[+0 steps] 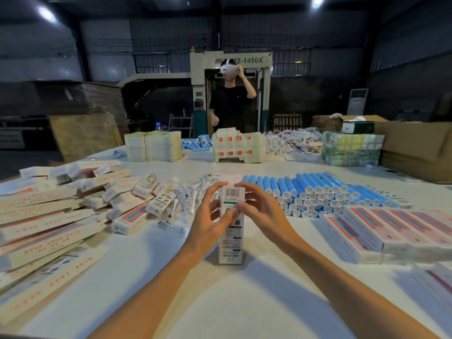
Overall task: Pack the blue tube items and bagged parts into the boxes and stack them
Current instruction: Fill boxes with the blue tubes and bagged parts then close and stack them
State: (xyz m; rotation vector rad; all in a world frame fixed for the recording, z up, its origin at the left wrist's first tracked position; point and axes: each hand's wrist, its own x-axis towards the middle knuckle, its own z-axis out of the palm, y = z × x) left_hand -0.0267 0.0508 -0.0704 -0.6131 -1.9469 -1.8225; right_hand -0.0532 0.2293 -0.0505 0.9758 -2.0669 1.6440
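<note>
A narrow white box (231, 241) with a barcode stands upright on the white table (244, 302) in front of me. My left hand (211, 222) grips its upper left side and my right hand (260, 211) grips its upper right side, fingers curled over the top end. Behind it to the right lies a pile of blue tubes (315, 194) with white caps. Clear bagged parts (186, 199) lie just left of the box.
Finished boxes (381, 226) lie in rows at the right. A loose heap of boxes (61, 211) covers the left. Across the table stand stacks of flat cartons (152, 145), more tubes (198, 143) and a person (230, 104) wearing a headset.
</note>
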